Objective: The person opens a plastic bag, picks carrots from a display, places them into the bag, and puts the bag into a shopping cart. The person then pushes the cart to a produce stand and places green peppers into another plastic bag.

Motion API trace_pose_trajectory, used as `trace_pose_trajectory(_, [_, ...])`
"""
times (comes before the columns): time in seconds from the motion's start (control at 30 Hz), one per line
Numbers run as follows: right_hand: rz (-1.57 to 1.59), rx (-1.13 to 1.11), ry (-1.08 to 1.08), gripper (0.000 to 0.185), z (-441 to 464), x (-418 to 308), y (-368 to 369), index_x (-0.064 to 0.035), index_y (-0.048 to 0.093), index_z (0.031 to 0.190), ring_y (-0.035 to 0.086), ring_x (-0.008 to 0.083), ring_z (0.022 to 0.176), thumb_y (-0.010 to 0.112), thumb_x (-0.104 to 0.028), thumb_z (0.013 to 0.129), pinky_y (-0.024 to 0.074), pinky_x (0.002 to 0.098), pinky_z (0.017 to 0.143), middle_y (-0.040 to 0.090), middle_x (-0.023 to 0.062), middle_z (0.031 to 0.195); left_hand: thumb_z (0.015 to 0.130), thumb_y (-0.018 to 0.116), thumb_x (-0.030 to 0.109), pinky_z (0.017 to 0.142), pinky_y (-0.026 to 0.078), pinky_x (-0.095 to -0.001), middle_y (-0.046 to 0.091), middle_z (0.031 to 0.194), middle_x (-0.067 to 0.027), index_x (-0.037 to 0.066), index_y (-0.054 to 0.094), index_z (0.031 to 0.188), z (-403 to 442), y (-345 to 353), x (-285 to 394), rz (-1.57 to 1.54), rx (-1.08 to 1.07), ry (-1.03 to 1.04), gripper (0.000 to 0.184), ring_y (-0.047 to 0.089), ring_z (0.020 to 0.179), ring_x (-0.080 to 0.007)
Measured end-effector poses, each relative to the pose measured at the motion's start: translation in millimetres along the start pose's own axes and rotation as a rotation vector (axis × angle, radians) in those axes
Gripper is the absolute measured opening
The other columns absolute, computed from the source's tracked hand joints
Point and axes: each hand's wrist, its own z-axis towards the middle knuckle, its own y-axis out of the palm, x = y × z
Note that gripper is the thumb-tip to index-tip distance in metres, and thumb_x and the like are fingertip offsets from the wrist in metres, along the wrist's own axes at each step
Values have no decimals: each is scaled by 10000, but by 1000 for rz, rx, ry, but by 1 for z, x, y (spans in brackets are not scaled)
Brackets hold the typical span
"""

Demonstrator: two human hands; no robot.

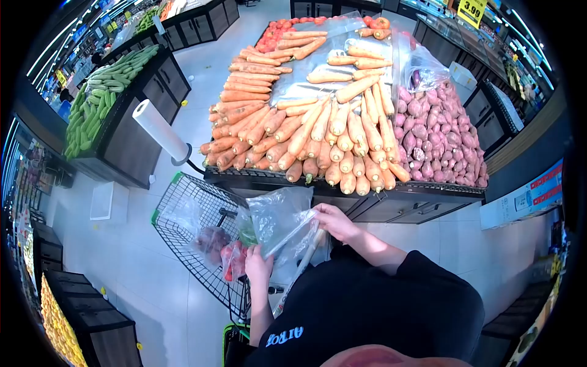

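Note:
A clear plastic produce bag [278,211] is stretched between my two hands above the shopping cart. My right hand [335,221] pinches its upper right edge, and my left hand [258,264] grips the lower left part of it. Inside the wire cart [183,241] lie a bag of red produce [233,258], close beside my left hand, and a bag of dark purplish produce [211,240]. Something green [247,232] shows behind the plastic; its kind is unclear. Beyond the cart is a sloping heap of carrots [324,128].
Purple sweet potatoes [437,131] fill the stand's right side, with tomatoes [276,33] at its back. A roll of plastic bags [160,131] leans out at its front left corner. Green vegetables [101,98] lie on a stand at left. A white box [109,200] is on the floor.

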Motion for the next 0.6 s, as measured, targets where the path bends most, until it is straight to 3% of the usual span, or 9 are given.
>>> trace_pose_trajectory(0.07, [230,-137,30,155,3,5,-9,-14,588,1105,663,161,876,550,-112,992,548,313,779,660,65,999,835,697,297,829,548,-447,715,997,-188,89,699,937,7,13,4,31,-120,-99,232,685,955,-367])
trace_pose_trajectory(0.17, [167,-224,79,145,-3,2,13,-12,588,1092,636,132,807,544,-73,968,531,283,736,639,47,954,847,667,272,788,537,-461,702,947,-199,79,704,879,9,-1,-4,-180,-49,-258,199,674,928,-378])
trace_pose_trajectory(0.2, [60,-234,81,155,-7,-1,13,-17,591,1088,604,109,785,544,-52,943,504,254,712,624,36,939,905,625,216,744,537,-429,700,928,-163,66,646,878,11,15,-15,-243,36,-297,154,692,913,-324])
trace_pose_trajectory(0.3, [-284,-272,102,237,-8,-3,5,-34,589,1129,573,101,828,604,-98,902,462,221,719,617,40,996,994,518,312,639,544,-381,704,970,-139,68,642,1093,17,45,-50,-996,351,-288,291,690,751,-281])
trace_pose_trajectory(0.37, [-344,-368,16,267,-12,-8,5,-30,588,1130,583,110,822,637,-115,882,475,235,710,620,33,979,1039,454,326,444,443,-317,662,1011,-108,89,539,1216,19,38,-56,-1416,293,-517,308,656,747,-205])
trace_pose_trajectory(0.43, [-449,-394,-115,275,-14,-9,6,-30,597,1110,597,119,807,668,-126,862,489,252,700,631,33,942,1042,443,293,471,464,-306,658,1024,-100,96,505,1230,23,17,-45,-1583,293,-580,278,658,750,-196])
trace_pose_trajectory(0.5, [-600,-342,-299,259,-12,-7,10,-34,615,1068,615,128,782,698,-131,843,503,271,691,649,40,886,1018,489,184,662,532,-306,644,1013,-81,83,529,1095,19,-21,-1,-1719,320,-577,134,657,824,-187])
trace_pose_trajectory(0.53, [-665,-202,-272,245,-9,-12,13,-35,623,1047,619,131,767,707,-141,842,506,280,688,654,47,858,1006,511,130,758,566,-306,637,1007,-71,77,542,1028,18,-33,19,-1786,330,-573,66,657,860,-182])
trace_pose_trajectory(0.6, [-781,92,-207,222,-3,-25,17,-39,638,1004,626,138,737,727,-159,841,512,297,682,664,61,801,997,502,108,718,537,-275,622,982,-51,70,543,1010,13,-18,21,-1680,301,-392,58,625,830,-150])
